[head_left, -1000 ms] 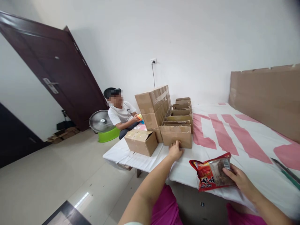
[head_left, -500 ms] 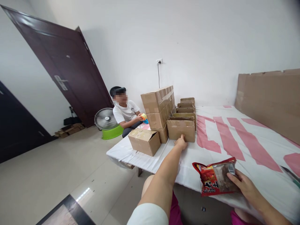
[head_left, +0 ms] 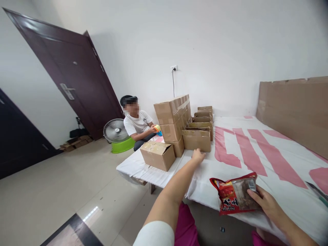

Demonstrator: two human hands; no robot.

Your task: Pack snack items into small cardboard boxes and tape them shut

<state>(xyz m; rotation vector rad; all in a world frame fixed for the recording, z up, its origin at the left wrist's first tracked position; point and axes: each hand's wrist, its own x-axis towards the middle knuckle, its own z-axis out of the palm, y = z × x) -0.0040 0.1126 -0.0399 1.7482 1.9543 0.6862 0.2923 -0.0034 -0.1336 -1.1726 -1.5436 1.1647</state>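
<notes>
My left hand reaches forward just in front of the nearest open cardboard box. It holds nothing; the fingers are partly bent and look apart, and whether they still touch the box I cannot tell. Behind that box, several more open boxes stand in a row towards the wall. In my right hand is a red plastic food packet with a clear window showing brown contents. My thumb lies on its front and the other fingers are hidden behind it. The packet is over the table's near edge.
Taped cardboard boxes are stacked left of the row, with a single box before them. A white-and-pink cloth covers the table. A co-worker sits beyond, holding tape, near a fan. Large cardboard stands right.
The nearest open box has shifted slightly back and left, closer to the row. My left hand has dropped a little away from its front face. The packet stays almost still.
</notes>
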